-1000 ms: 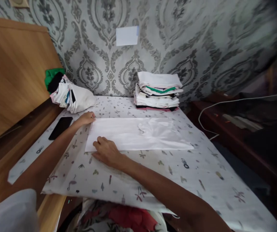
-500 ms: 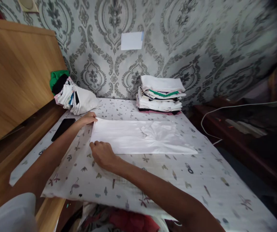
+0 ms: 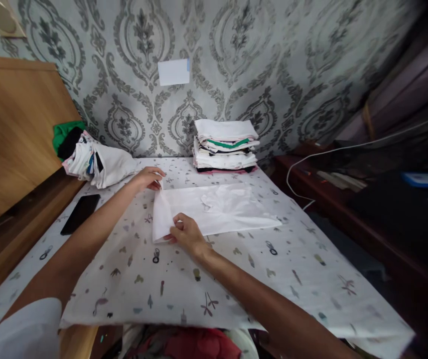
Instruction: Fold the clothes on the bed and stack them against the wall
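A white cloth [image 3: 232, 207], folded into a long strip, lies on the table with crumpled fabric near its middle and right part. Its left end is lifted and partly turned over to the right. At the far corner of that end, my left hand [image 3: 149, 178] pinches the fabric. My right hand [image 3: 187, 233] grips the near edge, thumb and fingers pressed together on the cloth.
A stack of folded clothes [image 3: 225, 145] stands against the patterned wall. Bunched clothes [image 3: 103, 162] lie at the back left, by a wooden panel [image 3: 12, 129]. A black phone [image 3: 80, 214] rests on the patterned sheet [image 3: 236, 279]. Red fabric [image 3: 202, 344] shows below the front edge.
Both hands have moved right relative to the cloth, lifting its left end and starting to turn it over. The camera view has swung to the right.
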Tool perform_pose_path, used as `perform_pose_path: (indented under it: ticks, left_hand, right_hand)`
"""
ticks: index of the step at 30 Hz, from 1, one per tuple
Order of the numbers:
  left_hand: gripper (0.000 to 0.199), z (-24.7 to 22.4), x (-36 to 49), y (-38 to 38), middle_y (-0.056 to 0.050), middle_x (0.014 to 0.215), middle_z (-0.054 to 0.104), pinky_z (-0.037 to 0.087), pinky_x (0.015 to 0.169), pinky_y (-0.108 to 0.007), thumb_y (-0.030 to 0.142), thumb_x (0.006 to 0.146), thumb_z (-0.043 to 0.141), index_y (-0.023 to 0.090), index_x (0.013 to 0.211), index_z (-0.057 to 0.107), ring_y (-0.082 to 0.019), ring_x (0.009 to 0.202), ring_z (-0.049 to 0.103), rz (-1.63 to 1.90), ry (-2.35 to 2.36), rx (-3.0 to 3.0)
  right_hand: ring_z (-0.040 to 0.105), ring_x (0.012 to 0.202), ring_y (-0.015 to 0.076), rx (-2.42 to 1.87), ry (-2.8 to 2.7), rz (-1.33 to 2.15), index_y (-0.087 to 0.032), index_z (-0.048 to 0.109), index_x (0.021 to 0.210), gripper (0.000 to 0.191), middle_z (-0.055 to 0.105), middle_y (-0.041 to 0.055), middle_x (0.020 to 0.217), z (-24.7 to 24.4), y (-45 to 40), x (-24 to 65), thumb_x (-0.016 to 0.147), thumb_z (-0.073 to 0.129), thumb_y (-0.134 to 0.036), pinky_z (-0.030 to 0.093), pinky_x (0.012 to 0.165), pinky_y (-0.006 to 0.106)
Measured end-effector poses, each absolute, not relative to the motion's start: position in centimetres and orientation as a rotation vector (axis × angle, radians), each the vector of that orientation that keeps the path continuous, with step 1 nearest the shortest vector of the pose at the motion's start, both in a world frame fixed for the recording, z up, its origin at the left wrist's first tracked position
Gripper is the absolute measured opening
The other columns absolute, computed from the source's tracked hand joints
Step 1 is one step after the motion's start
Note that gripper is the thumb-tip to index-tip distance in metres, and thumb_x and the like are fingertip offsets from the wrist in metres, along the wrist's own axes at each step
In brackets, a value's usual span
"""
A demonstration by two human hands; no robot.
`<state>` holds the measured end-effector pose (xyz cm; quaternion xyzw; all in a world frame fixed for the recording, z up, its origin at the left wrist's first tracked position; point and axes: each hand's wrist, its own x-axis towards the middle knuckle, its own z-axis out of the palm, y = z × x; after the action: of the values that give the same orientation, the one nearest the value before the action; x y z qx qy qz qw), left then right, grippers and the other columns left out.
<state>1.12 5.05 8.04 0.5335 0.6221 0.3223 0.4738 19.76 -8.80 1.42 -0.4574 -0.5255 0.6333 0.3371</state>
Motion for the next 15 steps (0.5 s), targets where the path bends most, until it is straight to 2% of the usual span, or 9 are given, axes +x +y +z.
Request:
perform_pose_path:
  ticks: [3, 8, 15]
  left_hand:
    - [0.015, 6.6, 4.4, 6.5, 0.002, 0.057, 0.059, 0.053, 0.057, -0.021, 0.017, 0.072, 0.071, 0.015, 0.083, 0.062, -0.011, 0.052, 0.062, 0.739, 1.553, 1.282]
    - [0.015, 3.5, 7.6, 7.8, -0.001, 0.051, 0.059, 0.057, 0.064, -0.029, 0.019, 0.072, 0.075, 0.014, 0.075, 0.061, -0.015, 0.053, 0.064, 0.658, 1.585, 1.287]
    - [0.013, 2.5, 8.0, 8.4, -0.002, 0.052, 0.061, 0.058, 0.062, -0.031, 0.02, 0.076, 0.072, 0.014, 0.073, 0.06, -0.015, 0.05, 0.062, 0.621, 1.572, 1.318]
  right_hand:
    - [0.071, 0.061, 0.0167, -1.21, -1.2, 1.697, -0.024, 0.045, 0.08, 0.019, 0.058, -0.0091, 0.055, 1.0, -8.6, 22.0, 0.071, 0.054, -0.01, 0.052, 0.053, 0.022]
    - [0.071, 0.056, 0.0164, -1.251, -1.061, 1.761, -0.02, 0.049, 0.088, 0.021, 0.059, -0.0067, 0.052, 0.6, -8.4, 24.5, 0.073, 0.053, -0.008, 0.054, 0.05, 0.021]
    - [0.071, 0.057, 0.0154, -1.211, -1.062, 1.809, -0.018, 0.055, 0.092, 0.02, 0.064, -0.0031, 0.055, 0.8, -8.4, 25.1, 0.076, 0.051, -0.007, 0.054, 0.051, 0.02]
